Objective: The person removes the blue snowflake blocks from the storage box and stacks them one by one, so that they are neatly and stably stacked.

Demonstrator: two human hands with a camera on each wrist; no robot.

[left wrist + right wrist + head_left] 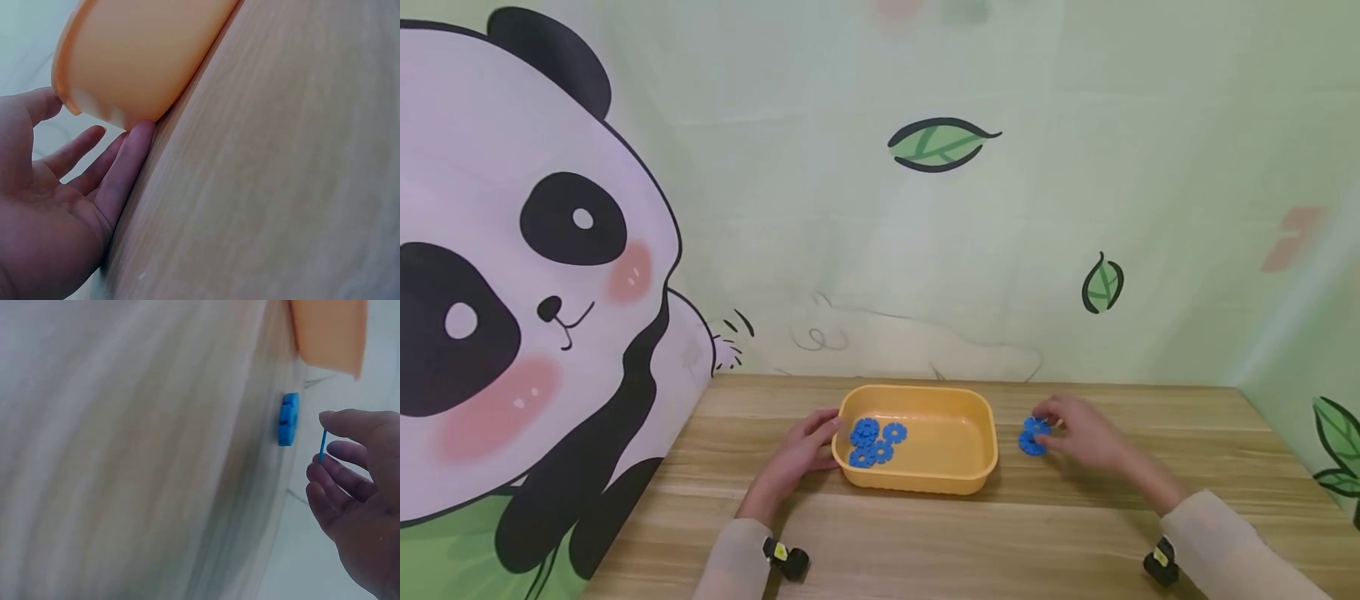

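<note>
A yellow plastic basket (917, 482) stands on the wooden table, with several blue snowflake discs (880, 451) lying at its left end. My left hand (802, 450) is at the basket's left end. In the left wrist view its fingers (128, 165) reach loosely to the basket's end wall, the thumb at the rim. To the right of the basket, my right hand (1086, 433) pinches one blue snowflake disc (322, 447) between thumb and fingertips, seen edge-on in the right wrist view. Just below it, a small pile of blue discs (288, 420) lies on the table.
The wooden table (970, 542) reaches back to a cloth wall (880, 250) printed with a panda and leaves. Both wrists carry a small black camera (787, 559) near the sleeves.
</note>
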